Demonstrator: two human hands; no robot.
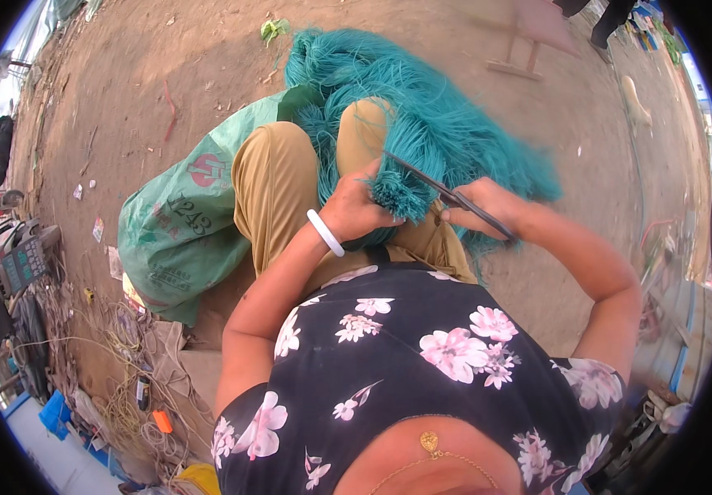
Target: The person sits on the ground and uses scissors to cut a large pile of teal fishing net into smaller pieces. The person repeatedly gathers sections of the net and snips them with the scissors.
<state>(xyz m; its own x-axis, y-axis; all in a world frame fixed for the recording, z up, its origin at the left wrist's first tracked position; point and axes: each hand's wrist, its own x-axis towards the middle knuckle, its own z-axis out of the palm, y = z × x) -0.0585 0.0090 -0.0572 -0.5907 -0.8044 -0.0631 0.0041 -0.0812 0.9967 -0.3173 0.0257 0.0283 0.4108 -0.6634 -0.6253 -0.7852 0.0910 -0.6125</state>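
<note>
A thick bundle of teal cord or netting strands (418, 117) lies over my lap and spreads across the ground in front of me. My left hand (359, 207) grips one bunched end (400, 197) of it, where many cut-looking tips face me. In my right hand (486, 207) is a pair of dark metal scissors (458, 197). Their blades reach up and left across the bunch, close to my left hand's fingers. How far the blades are parted is hard to tell. A green woven sack (189, 216) bearing writing rests against my left leg, its mouth near the strands.
Bare dirt ground (139, 80) surrounds me. A small wooden stool (529, 37) stands at the far right, near another person's legs (613, 25). Tangled rope (124, 396), an orange piece (162, 421) and a blue container (54, 414) lie at lower left.
</note>
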